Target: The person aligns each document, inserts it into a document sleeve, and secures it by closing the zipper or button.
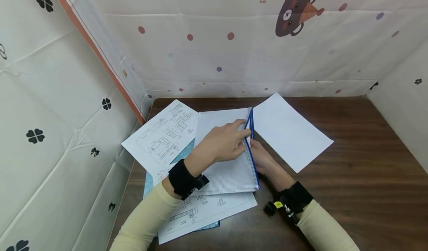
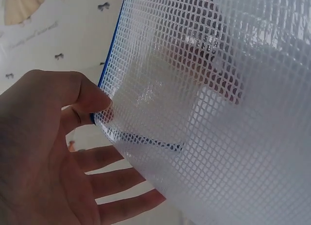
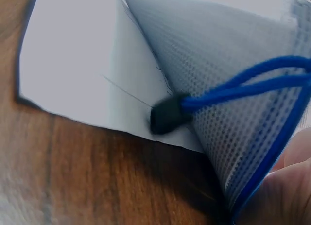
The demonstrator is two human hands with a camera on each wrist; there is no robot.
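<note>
On the brown wooden table (image 1: 351,139), the left hand (image 1: 224,143) pinches the blue-edged translucent mesh zip pouch (image 1: 227,169) open while the right hand (image 1: 264,160) grips its edge, probably readying it for the blank white sheet (image 1: 291,132) alongside.

One mesh pouch (image 1: 227,169), one blank sheet (image 1: 291,136), three drawing sheets (image 1: 164,136), one table (image 1: 361,176).
</note>
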